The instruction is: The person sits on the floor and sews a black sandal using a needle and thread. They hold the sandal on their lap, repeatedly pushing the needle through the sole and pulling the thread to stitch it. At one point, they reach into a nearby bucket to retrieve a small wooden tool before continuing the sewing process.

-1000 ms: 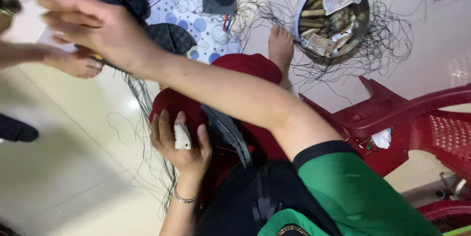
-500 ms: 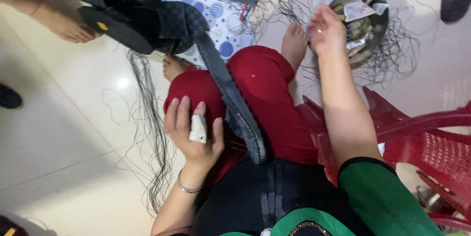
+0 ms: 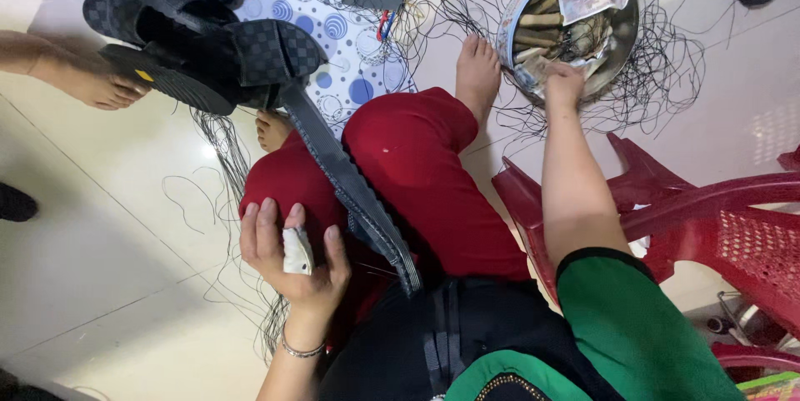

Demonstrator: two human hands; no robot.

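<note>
Right hand [image 3: 565, 84] reaching into round metal tin [image 3: 621, 30] on the floor, grip hidden among its contents, left hand [image 3: 292, 255] resting open on red-trousered knee [image 3: 292, 184], bandaged middle finger, black woven strap [image 3: 350, 184] across lap

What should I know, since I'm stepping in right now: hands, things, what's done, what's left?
Left hand: open, flat on the knee, white wrap on one finger, holding nothing.
Right hand: reaching into the tin on the floor; its grip is hidden.
Strap: lies across the lap, running up to the black sandals; neither hand touches it.
Threads: loose on the floor around the tin.
Done: nothing is lifted clear of the tin yet.
Left: the strap lies unheld.
</note>
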